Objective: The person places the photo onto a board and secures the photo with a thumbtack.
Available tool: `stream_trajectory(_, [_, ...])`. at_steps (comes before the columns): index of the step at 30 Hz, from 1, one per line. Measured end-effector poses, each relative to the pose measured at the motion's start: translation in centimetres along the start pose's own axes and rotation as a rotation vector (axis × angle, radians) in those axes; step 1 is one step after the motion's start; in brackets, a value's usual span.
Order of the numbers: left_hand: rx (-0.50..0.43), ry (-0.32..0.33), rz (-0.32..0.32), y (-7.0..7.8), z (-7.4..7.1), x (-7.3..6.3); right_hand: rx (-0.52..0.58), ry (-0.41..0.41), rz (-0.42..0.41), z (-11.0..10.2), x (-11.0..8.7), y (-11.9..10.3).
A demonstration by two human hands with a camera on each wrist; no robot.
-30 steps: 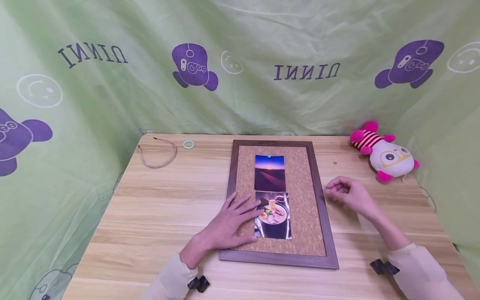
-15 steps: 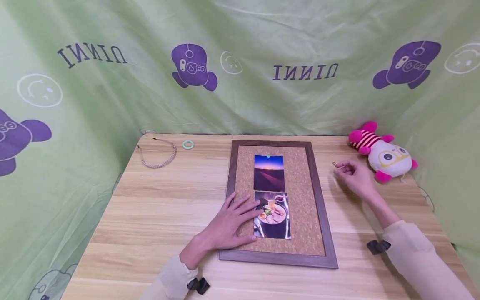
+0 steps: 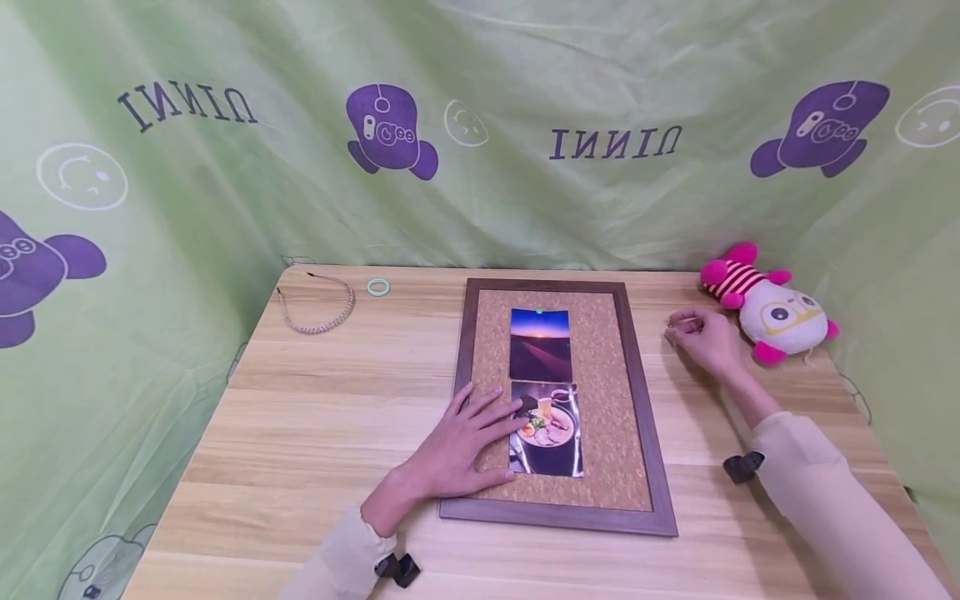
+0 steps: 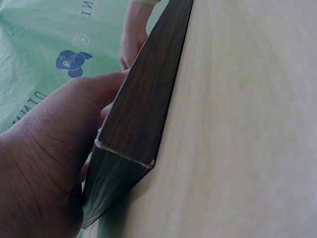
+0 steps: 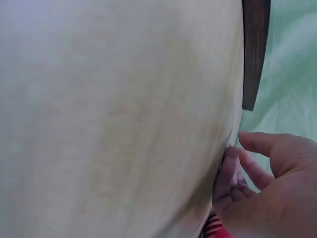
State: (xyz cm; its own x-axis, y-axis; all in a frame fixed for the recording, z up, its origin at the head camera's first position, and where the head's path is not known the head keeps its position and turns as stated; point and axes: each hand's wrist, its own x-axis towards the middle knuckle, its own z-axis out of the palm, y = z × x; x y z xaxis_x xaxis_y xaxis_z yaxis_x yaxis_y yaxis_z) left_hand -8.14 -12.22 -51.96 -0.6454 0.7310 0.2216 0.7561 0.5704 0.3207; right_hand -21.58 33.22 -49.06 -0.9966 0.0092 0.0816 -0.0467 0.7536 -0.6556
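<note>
My left hand (image 3: pixel 459 450) rests with straight, spread fingers on a framed corkboard (image 3: pixel 611 400), two fingertips on the left edge of a ramen photo (image 3: pixel 551 433). The left wrist view shows its thumb against the dark frame (image 4: pixel 143 89). Just above the ramen photo lies a sunset photo (image 3: pixel 540 350), a green pushpin (image 3: pixel 538 311) at its top edge. Right of the board, my right hand (image 3: pixel 705 337) is low at the table, over the spot of a tiny brownish thing the fingers now mostly hide. Its thumb and bent fingers look slightly apart in the right wrist view.
A plush toy (image 3: pixel 783 321) with pink limbs lies just right of the right hand. At the far left of the table (image 3: pixel 322 400) are a braided headband (image 3: pixel 318 329) and a mint-green ring (image 3: pixel 378 287). A green printed curtain (image 3: pixel 600 208) hangs behind the table.
My right hand has moved away from the board's right edge, forward and slightly right, to the tiny brownish thing, now mostly covered by the fingers. The left hand has stayed on the board.
</note>
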Motion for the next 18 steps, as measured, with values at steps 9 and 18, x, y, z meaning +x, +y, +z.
stream_trajectory(9, [0.000, -0.007, -0.011, -0.1, 0.0, -0.1, -0.051, -0.014, 0.047, 0.2, 1.2, 0.5])
stream_trajectory(18, [0.019, -0.014, -0.010, 0.1, -0.1, 0.0, -0.079, -0.003, 0.041, 0.2, 1.1, 0.5])
